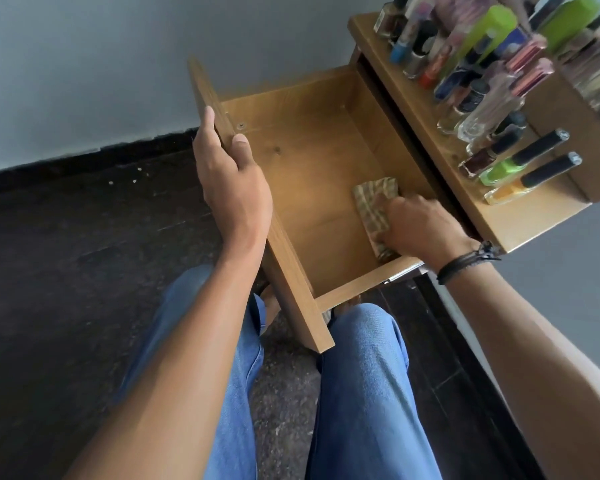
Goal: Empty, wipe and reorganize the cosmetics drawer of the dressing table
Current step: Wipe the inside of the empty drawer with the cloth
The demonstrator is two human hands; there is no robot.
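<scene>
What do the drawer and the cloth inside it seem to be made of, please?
The drawer looks like wood-grain laminated board, matte: even honey tone, faint grain, a screw head showing. The cloth under the right hand looks like woven checked fabric, soft and folded.

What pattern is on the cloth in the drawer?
The cloth is checked, beige with darker crossing lines; the head view shows it.

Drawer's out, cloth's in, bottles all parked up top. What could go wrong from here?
1. The drawer is pulled far out, and the left hand grips its front. A hard push with the cloth could tilt or unseat it.
2. The right hand holds the cloth close under the edge of the table top, where bottles are crowded. A knock might roll one off.
</scene>
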